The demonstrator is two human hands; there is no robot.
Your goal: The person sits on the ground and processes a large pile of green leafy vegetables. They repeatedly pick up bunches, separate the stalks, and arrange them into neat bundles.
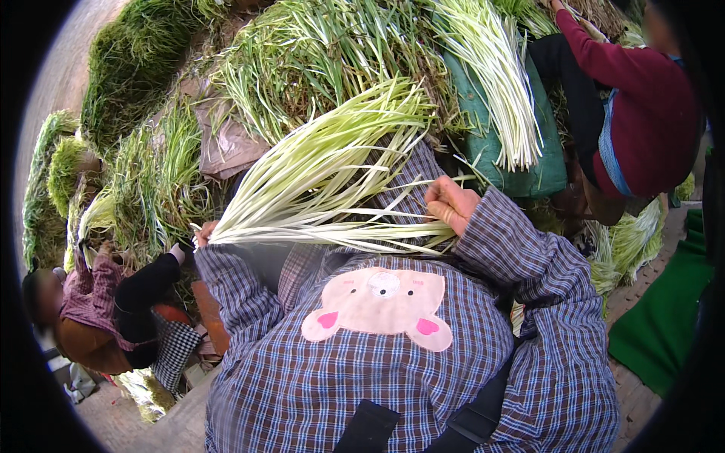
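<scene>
A loose bundle of blanched garlic chives (pixel 317 153) fans out across my lap, its white ends gathered at the left and its yellow-green tips spread to the upper right. My left hand (pixel 205 233) grips those white ends; most of the hand is hidden behind the stalks and the sleeve cuff. At the right, my right hand (pixel 451 205) is closed, with the tips of some strands (pixel 362 233) drawn apart from the bundle in it. These strands run nearly level between both hands, just above the bear patch (pixel 385 303) on my checked smock (pixel 362 374).
Uncleaned green chives (pixel 317 51) lie heaped ahead. White chives (pixel 518 124) rest on a green wrapped block (pixel 549 170) at the right. One person in a maroon top (pixel 640 107) sits at the right, another in a checked top (pixel 93 300) at the left. Green cloth (pixel 662 317) lies lower right.
</scene>
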